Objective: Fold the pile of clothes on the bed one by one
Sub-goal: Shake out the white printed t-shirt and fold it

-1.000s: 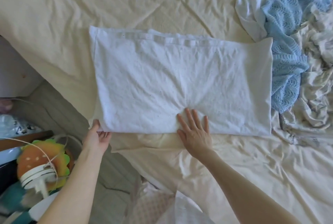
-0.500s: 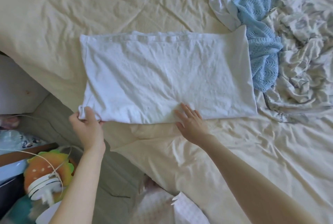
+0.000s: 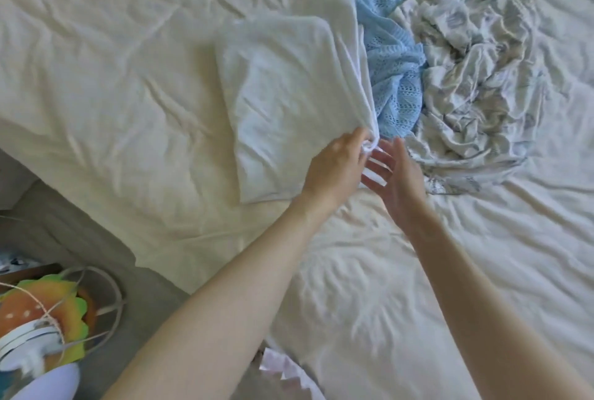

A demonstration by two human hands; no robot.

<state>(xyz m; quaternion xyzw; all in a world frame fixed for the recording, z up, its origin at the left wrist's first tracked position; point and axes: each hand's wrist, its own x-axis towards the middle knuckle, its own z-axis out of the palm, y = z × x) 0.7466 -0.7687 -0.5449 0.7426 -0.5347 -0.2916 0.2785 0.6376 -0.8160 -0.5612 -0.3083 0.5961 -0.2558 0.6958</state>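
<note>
I had the left hand (image 3: 334, 165) pinching the gathered corner of the soft white cotton garment (image 3: 289, 104); the right hand (image 3: 392, 171) hovered just beside it, fingers loose and holding nothing.

The garment lay folded over as a rumpled rectangle on the cream quilted bedspread (image 3: 112, 78), just beyond both hands. Against its right edge sat the pale blue open-knit top (image 3: 392, 55), then the crumpled grey-printed white cloth (image 3: 475, 84) of the pile.

Two bare forearms reach in from the lower edge; no sleeve shows on either. The left hand (image 3: 334, 168) and right hand (image 3: 393, 174) wear no gloves; no ring, watch or bracelet shows on fingers or wrists.
</note>
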